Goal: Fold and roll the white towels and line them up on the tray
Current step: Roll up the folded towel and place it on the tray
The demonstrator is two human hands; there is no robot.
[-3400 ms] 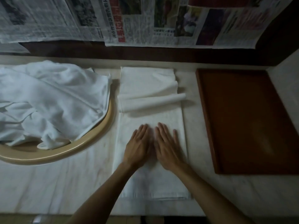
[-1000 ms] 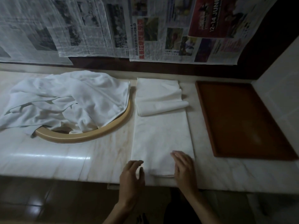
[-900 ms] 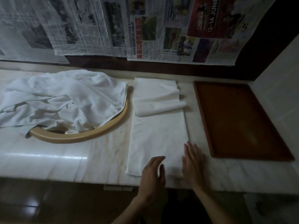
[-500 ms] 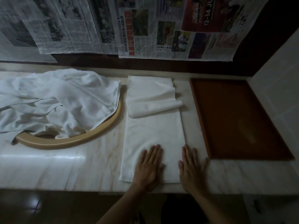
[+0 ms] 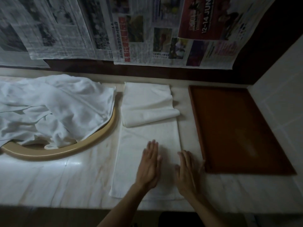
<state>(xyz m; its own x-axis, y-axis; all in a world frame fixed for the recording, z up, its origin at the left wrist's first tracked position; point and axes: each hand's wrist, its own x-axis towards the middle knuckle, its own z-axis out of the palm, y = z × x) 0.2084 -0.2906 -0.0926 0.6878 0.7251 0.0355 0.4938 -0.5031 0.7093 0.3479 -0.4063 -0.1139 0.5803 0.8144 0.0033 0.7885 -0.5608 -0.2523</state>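
A long white towel (image 5: pixel 147 138) lies flat on the marble counter, folded into a narrow strip running away from me. Its far end is folded back into a loose flap (image 5: pixel 147 105). My left hand (image 5: pixel 150 166) rests flat on the near part of the strip with straight fingers. My right hand (image 5: pixel 188 171) lies flat over the towel's right edge, fingers straight and blurred. The brown rectangular tray (image 5: pixel 237 128) sits to the right with nothing on it.
A heap of crumpled white towels (image 5: pixel 49 107) fills a beige oval basin rim (image 5: pixel 91 145) on the left. Newspaper sheets (image 5: pixel 131 30) cover the back wall. A white tiled wall (image 5: pixel 282 95) bounds the right side. The counter's front edge runs just below my wrists.
Both hands have slid forward from the towel's near edge onto its surface and lie flat on it. The camera has come closer over the counter.
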